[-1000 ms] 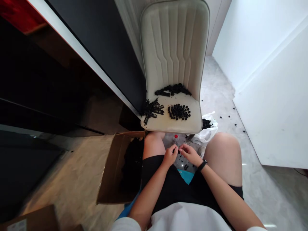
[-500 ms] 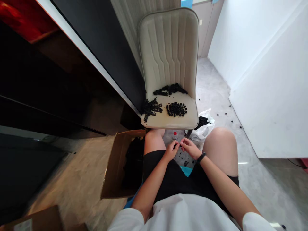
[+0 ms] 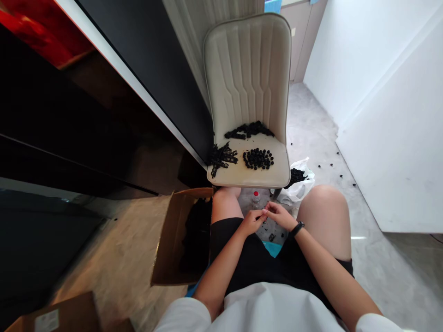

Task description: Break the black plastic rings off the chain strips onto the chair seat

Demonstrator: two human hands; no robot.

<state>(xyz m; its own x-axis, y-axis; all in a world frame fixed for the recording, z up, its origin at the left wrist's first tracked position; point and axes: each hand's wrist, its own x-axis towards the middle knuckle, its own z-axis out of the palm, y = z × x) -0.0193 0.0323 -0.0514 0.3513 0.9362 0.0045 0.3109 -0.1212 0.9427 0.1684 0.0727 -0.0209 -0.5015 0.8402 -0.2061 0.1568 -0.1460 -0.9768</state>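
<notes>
Between my knees, my left hand (image 3: 254, 222) and my right hand (image 3: 281, 216) meet at the fingertips, both closed in a pinch. A small black piece (image 3: 258, 217) shows at the left fingers; most of it is hidden. Ahead on the cream chair (image 3: 228, 178) lies a cluster of small round black pieces (image 3: 258, 158). To its left sits a heap of black perforated strips (image 3: 222, 157), and more black strips (image 3: 249, 130) lie against the backrest. Just beyond my hands a clear bottle with a red cap (image 3: 256, 198) stands on the floor.
A cardboard box (image 3: 165, 249) holding a black mass stands by my left leg. Right of the chair is a white plastic bag (image 3: 296, 191) with black pieces inside. Small black bits (image 3: 331, 164) dot the grey floor near the white panel (image 3: 387, 184). Another carton (image 3: 65, 313) sits lower left.
My hands have come closer together, fingertips now touching, and hide more of the small black piece. The whole view has shifted slightly; the pieces on the chair look unchanged.
</notes>
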